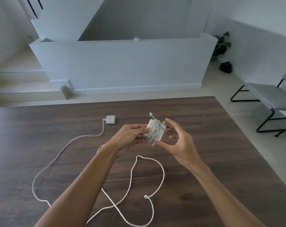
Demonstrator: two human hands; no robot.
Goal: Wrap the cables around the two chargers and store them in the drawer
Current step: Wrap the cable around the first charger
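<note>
A white charger (155,131) with its cable wound round it hangs above the dark wooden table (220,145). My left hand (128,139) pinches its left side. My right hand (178,140) curls round its right side, thumb under its lower edge and fingertips near its top corner. The cable's plug end sticks up behind the block. A second, smaller white charger (110,119) lies on the table further back and to the left. Its long white cable (134,171) runs loose in wide loops across the table and under my forearms.
A grey chair (268,95) with a black metal frame stands to the right of the table. Beyond the table's far edge are a low white wall (122,63), steps at the left, and a plant and a dark bag in the right corner. No drawer is in view.
</note>
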